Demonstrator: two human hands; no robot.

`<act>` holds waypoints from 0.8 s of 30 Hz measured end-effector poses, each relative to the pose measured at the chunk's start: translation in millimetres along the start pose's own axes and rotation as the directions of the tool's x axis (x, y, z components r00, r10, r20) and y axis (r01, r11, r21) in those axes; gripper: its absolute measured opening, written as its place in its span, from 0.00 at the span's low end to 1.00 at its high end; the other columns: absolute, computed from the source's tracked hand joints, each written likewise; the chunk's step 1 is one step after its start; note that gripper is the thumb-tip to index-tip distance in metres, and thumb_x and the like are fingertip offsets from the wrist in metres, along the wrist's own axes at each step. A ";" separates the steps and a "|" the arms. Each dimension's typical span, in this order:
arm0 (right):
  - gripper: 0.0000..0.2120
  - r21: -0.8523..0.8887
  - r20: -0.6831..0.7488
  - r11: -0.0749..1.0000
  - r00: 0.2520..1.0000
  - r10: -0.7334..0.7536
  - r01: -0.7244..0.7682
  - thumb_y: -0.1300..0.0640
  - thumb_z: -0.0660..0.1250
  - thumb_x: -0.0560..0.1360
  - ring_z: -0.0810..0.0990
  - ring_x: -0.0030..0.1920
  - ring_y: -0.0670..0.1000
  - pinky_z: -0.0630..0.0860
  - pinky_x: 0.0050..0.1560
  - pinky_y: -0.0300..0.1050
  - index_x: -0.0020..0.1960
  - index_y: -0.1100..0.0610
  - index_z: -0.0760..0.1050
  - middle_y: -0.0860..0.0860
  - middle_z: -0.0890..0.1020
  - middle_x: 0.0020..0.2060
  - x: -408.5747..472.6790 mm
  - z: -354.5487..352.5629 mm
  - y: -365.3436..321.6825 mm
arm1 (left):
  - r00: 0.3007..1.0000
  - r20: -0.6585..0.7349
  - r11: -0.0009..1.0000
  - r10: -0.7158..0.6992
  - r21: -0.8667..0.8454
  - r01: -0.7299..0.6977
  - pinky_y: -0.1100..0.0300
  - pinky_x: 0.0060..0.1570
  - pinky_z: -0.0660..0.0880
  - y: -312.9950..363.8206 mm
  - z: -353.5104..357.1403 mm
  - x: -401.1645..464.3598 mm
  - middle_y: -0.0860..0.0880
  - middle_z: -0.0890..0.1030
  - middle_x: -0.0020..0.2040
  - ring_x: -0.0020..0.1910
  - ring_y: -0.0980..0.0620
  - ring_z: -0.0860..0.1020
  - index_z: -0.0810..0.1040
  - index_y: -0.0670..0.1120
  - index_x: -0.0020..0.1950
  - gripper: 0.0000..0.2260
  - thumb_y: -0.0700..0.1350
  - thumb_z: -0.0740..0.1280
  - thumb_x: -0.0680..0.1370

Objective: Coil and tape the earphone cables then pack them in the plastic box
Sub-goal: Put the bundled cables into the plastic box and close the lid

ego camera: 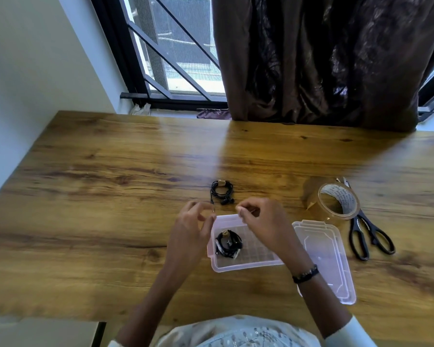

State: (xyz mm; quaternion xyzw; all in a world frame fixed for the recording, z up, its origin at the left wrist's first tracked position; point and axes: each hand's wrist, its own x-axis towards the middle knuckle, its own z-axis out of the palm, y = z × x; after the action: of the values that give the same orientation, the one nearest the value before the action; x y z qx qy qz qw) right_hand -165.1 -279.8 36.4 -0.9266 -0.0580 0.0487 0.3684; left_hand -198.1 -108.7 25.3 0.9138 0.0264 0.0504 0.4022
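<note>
Head view: left hand (194, 221) loosely curled, empty; right hand (258, 217) fingertips pinched, contents unclear, over plastic box (246, 265).

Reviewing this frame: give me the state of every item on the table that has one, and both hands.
Plastic box: open, one taped earphone coil inside.
Box lid: off, lying right of the box.
Second earphone coil: taped, on the table beyond the box.
Tape roll: lying flat.
Scissors: closed.
Left hand: loosely curled, empty.
Right hand: fingertips pinched; contents unclear.
</note>
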 end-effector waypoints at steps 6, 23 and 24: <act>0.09 -0.076 -0.006 0.996 0.999 0.035 -0.036 0.58 0.66 0.78 0.80 0.43 0.46 0.76 0.41 0.34 0.56 0.58 0.81 0.52 0.84 0.48 63.5 2.7 3.6 | 0.998 -0.007 0.998 -0.063 -0.002 0.063 0.72 0.40 0.70 -14.5 13.8 66.6 0.46 0.80 0.56 0.45 0.57 0.77 0.79 0.42 0.59 0.10 0.42 0.66 0.79; 0.07 -0.110 -0.006 0.990 0.996 0.086 -0.086 0.59 0.70 0.75 0.80 0.47 0.48 0.77 0.42 0.38 0.52 0.56 0.82 0.52 0.84 0.49 99.6 41.9 16.6 | 0.992 -0.038 0.985 -0.120 0.120 0.123 0.52 0.50 0.77 -24.9 48.7 98.8 0.45 0.80 0.48 0.48 0.48 0.78 0.80 0.41 0.50 0.06 0.41 0.68 0.76; 0.07 -0.110 -0.005 0.991 0.997 0.078 -0.078 0.59 0.70 0.75 0.79 0.46 0.47 0.73 0.38 0.33 0.53 0.56 0.81 0.52 0.84 0.49 99.0 40.9 16.7 | 0.992 -0.049 0.985 -0.113 0.128 0.118 0.53 0.48 0.78 -23.5 47.6 98.9 0.45 0.81 0.47 0.47 0.48 0.79 0.81 0.41 0.50 0.06 0.41 0.68 0.76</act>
State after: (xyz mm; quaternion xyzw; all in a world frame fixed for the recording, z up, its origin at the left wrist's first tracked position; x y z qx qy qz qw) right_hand -71.6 -250.0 -9.4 -0.9470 -0.0245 0.0596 0.3146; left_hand -94.7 -118.9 -17.0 0.9338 0.0908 0.0441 0.3433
